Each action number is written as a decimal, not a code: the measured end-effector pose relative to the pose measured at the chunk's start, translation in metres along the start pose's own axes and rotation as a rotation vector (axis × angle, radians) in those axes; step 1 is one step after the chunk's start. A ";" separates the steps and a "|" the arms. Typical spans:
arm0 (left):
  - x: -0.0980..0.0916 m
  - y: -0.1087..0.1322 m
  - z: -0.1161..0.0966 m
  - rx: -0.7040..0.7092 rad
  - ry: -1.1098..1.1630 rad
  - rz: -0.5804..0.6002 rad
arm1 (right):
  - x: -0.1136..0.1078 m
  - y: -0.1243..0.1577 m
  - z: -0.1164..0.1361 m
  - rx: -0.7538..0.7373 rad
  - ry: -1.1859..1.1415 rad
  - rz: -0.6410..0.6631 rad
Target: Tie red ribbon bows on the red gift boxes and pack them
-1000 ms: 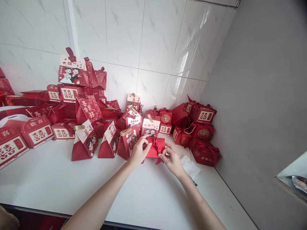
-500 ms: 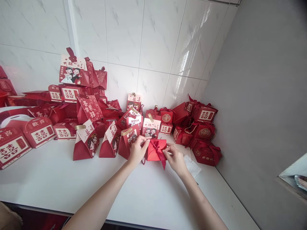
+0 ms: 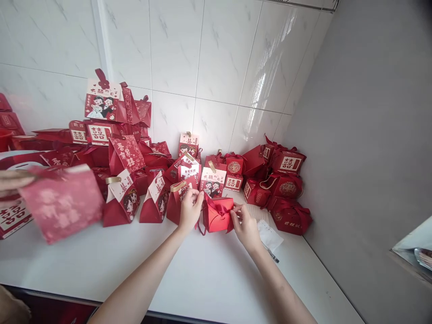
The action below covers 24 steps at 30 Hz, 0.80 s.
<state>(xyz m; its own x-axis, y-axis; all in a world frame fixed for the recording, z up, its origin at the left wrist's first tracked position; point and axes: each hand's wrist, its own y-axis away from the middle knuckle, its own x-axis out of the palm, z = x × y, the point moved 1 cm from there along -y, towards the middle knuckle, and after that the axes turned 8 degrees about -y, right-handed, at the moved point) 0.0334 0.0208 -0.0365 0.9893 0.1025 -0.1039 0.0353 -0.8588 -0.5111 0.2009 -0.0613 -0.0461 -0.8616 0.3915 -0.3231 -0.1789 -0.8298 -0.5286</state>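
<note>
A small bright red gift box (image 3: 216, 222) rests on the white table, tilted so that its front face shows. Across its top runs a dark red ribbon (image 3: 221, 208), gathered in a bow-like knot. At the box's upper left, my left hand (image 3: 191, 209) is closed, thumb and fingers pinching a ribbon end. My right hand (image 3: 245, 225) pinches the ribbon at the right edge of the box. Fingertips on both sides partly hide what they grip. Just behind stand a cream-and-red box with a cartoon couple (image 3: 213, 182) and a triangular red box (image 3: 175, 209).
At far left another person's hand (image 3: 15, 182) holds a blurred red box (image 3: 67, 202). Stacked red boxes (image 3: 126, 153) line the tiled wall, with more piled at right (image 3: 286, 189). A white packet (image 3: 270, 236) and a pen (image 3: 272, 255) lie right of my hand.
The gift box has tipped, showing more of its front, and its ribbon has shifted upward. My left hand has moved slightly left. Another person's hand with a red box has come in from the left.
</note>
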 end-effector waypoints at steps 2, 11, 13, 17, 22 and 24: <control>-0.001 -0.003 0.001 -0.024 0.036 -0.038 | -0.002 -0.001 0.001 0.045 -0.054 -0.086; -0.007 -0.014 0.002 -0.135 0.271 -0.166 | -0.022 -0.014 0.002 0.300 -0.690 -0.389; -0.009 -0.016 -0.002 -0.134 0.321 -0.170 | -0.028 -0.015 0.004 0.266 -0.745 -0.458; -0.012 -0.021 -0.019 -0.127 0.408 -0.133 | -0.040 -0.023 0.017 0.222 -0.831 -0.456; -0.017 -0.037 -0.072 -0.071 0.487 -0.004 | -0.049 -0.051 0.057 0.189 -0.910 -0.261; -0.020 -0.044 -0.094 -0.025 0.530 0.110 | -0.047 -0.063 0.074 0.141 -0.866 -0.184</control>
<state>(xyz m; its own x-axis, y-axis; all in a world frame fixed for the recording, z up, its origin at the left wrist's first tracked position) 0.0254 0.0090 0.0686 0.9231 -0.2505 0.2919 -0.0757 -0.8623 -0.5007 0.2173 -0.0571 0.0604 -0.8599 0.1333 0.4927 -0.3568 -0.8473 -0.3934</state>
